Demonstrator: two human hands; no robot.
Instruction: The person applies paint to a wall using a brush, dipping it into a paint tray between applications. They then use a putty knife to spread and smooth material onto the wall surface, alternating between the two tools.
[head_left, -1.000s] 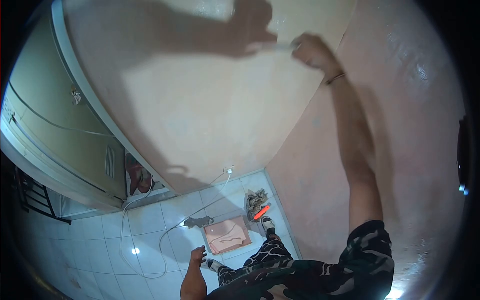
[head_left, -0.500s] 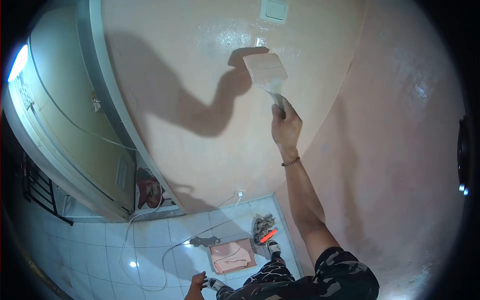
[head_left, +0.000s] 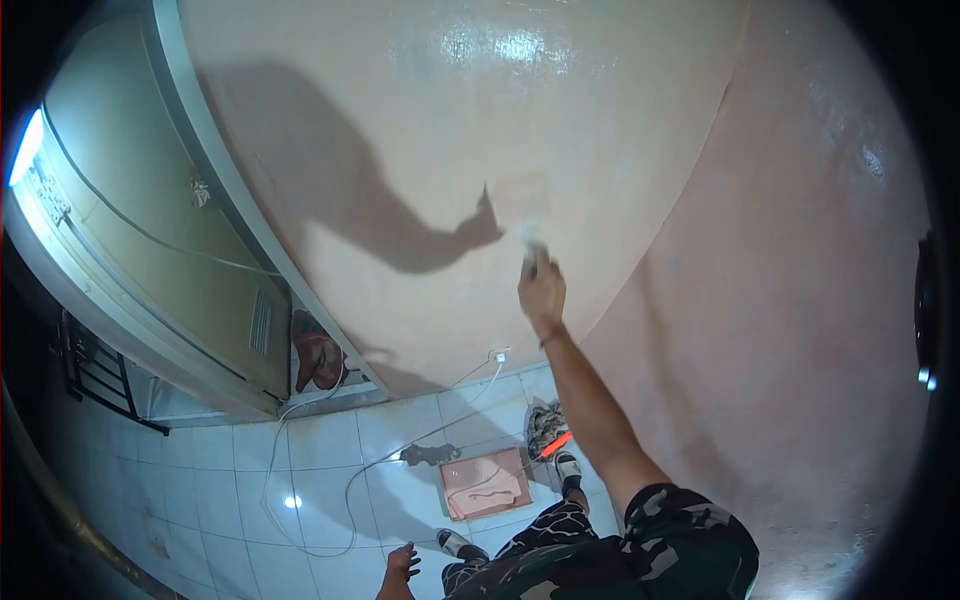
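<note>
A wide paintbrush (head_left: 522,196), its bristles coated pink, lies against the wall (head_left: 440,150); it is blurred by motion. My right hand (head_left: 541,292) is closed round its handle. Higher on the wall, a patch (head_left: 505,45) shines wet. Low at my left side, my left hand (head_left: 403,562) hangs over the tiled floor with its fingers apart, holding nothing. On the floor in front of my feet sits a tray (head_left: 455,512) with pink paint (head_left: 490,485) in it.
An orange handle (head_left: 556,445) and a crumpled cloth (head_left: 547,428) lie right of the tray. A white cable (head_left: 350,500) runs across the floor from a wall socket (head_left: 500,356). A doorway with a door (head_left: 170,230) stands at left, a red bag-like thing (head_left: 318,350) beside it.
My right hand has brought the paintbrush down the wall and slightly left. The light switch has left the view at the top. My left hand stays low, its fingers now more spread.
</note>
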